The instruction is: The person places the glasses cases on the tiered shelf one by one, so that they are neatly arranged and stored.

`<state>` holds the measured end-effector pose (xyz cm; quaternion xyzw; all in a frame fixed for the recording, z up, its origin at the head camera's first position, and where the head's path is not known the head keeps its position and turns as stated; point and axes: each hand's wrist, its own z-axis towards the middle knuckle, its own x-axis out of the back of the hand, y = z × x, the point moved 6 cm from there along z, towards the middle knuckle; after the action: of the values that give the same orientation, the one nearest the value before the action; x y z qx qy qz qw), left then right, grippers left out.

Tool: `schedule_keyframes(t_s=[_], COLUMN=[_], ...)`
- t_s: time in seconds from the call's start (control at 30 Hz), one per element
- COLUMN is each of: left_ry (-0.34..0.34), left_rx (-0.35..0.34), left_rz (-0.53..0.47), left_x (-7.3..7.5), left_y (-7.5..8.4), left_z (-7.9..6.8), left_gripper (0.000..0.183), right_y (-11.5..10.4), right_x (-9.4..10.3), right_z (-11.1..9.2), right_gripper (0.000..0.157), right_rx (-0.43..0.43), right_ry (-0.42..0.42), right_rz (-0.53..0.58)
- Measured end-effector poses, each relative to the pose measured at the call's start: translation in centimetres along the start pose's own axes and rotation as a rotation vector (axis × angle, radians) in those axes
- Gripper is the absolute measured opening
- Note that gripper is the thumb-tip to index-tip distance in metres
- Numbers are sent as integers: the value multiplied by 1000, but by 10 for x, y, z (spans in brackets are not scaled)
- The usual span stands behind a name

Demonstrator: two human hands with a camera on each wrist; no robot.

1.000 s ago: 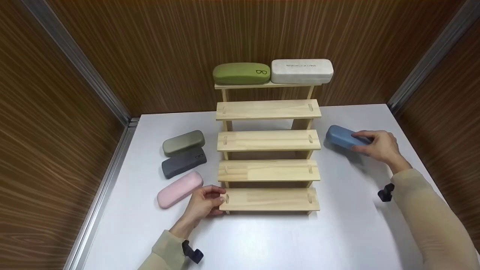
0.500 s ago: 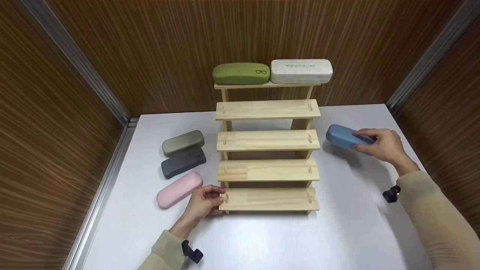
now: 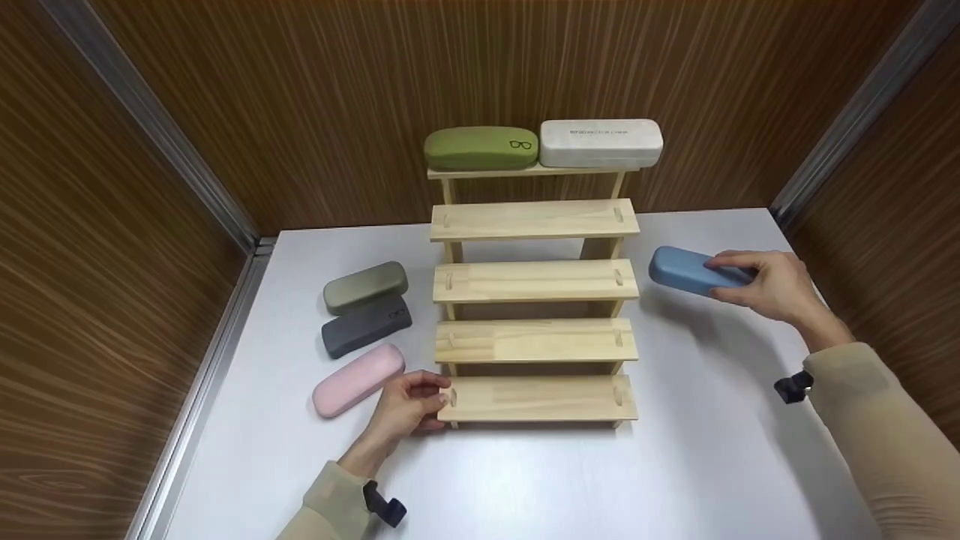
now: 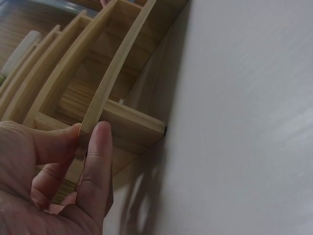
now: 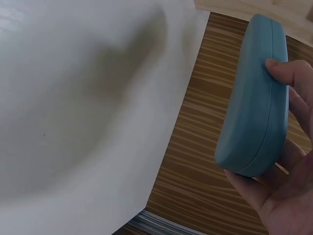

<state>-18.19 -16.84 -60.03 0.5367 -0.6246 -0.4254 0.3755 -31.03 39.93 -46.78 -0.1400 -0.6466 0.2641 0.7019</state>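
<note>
A blue glasses case (image 3: 682,270) is held up over the table, right of the stepped wooden rack (image 3: 536,281). My right hand (image 3: 776,289) grips its right end between thumb and fingers; the right wrist view shows the case (image 5: 254,98) closed along its seam. At the rack's lowest shelf (image 3: 536,399), my left hand (image 3: 409,405) pinches the left end. In the left wrist view, thumb and fingers sit on either face of that board (image 4: 115,73). On the top shelf a green glasses case (image 3: 480,148) stands beside a white glasses case (image 3: 600,142).
Left of the rack lie an olive-grey glasses case (image 3: 366,287), a dark grey glasses case (image 3: 367,326) and a pink glasses case (image 3: 358,380). Wood-grain panels (image 3: 337,112) wall in the back and sides of the white table (image 3: 540,487).
The right hand has lifted the blue glasses case a little higher off the table, and its shadow has spread. My left hand stays in place on the lowest shelf.
</note>
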Motion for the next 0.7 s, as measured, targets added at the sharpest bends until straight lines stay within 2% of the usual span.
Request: schedule_keyframes(t_s=[0.4,0.7], left_ry=[8,2], left_rx=[-2,-8], left_rz=[-3,-1], left_x=[0,0], left_y=[0,1], left_z=[1,1], left_gripper=[28,28], right_y=[-22,-35], right_x=[23,36], right_z=[-9,-15], right_gripper=[42,42], right_rx=[95,136], right_ry=[61,87], right_rz=[-12,-36])
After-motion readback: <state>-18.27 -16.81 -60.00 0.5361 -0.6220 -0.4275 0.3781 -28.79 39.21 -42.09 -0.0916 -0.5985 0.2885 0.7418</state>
